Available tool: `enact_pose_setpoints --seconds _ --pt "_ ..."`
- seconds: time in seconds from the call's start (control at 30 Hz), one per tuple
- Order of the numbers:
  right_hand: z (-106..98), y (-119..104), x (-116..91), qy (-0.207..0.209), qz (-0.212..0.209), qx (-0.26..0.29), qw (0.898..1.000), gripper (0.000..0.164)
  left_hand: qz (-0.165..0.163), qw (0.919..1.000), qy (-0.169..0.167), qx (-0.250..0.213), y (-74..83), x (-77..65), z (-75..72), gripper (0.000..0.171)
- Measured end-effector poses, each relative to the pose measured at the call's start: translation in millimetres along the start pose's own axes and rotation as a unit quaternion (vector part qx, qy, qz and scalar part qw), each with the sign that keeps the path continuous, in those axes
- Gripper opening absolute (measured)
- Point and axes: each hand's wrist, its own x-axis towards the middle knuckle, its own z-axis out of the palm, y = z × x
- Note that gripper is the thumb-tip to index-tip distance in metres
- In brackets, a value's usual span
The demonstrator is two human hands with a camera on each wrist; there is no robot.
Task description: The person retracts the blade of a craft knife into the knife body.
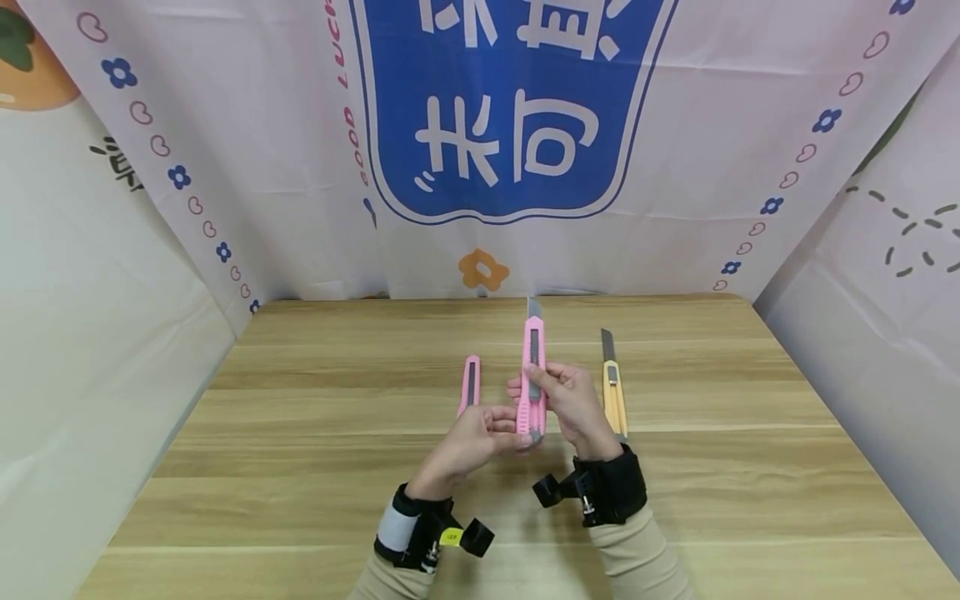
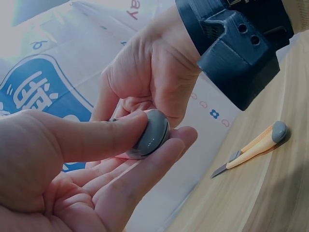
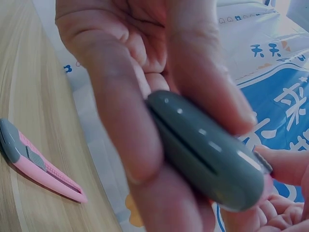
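A pink utility knife (image 1: pixel 533 358) is held upright over the table, its grey blade sticking out at the top. My left hand (image 1: pixel 476 442) pinches its lower end, thumb and fingers around the grey end cap (image 2: pixel 153 133). Higher up, my right hand (image 1: pixel 573 404) grips the body, with the thumb on the slider side. Lying on the table left of the hands is a second pink utility knife (image 3: pixel 46 169), no blade showing; my left hand covers its near end in the head view. To the right lies a yellow utility knife (image 1: pixel 612 392) with its blade out.
The wooden table (image 1: pixel 262 467) has its far edge against a printed white cloth (image 1: pixel 300 167), and similar cloth hangs at both sides. Each wrist wears a black strap with a small camera, such as the right wrist camera (image 1: pixel 550 491).
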Motion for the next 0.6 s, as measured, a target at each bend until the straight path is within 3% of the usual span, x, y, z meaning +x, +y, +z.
enact_pose_setpoints --seconds 0.23,0.4,0.6 --pt "-2.9 -1.1 -0.3 0.020 0.011 -0.015 1.000 0.037 -0.012 0.9999 0.011 -0.004 -0.7 1.4 1.8 0.038" --pt "-3.6 -2.8 0.3 0.025 0.013 -0.012 1.000 0.037 -0.005 0.9999 0.007 0.011 -1.0 1.2 1.6 0.036" --pt "-2.0 -0.7 1.7 0.028 0.019 -0.011 0.999 0.040 -0.001 0.9995 0.027 0.016 -1.4 2.0 2.7 0.035"
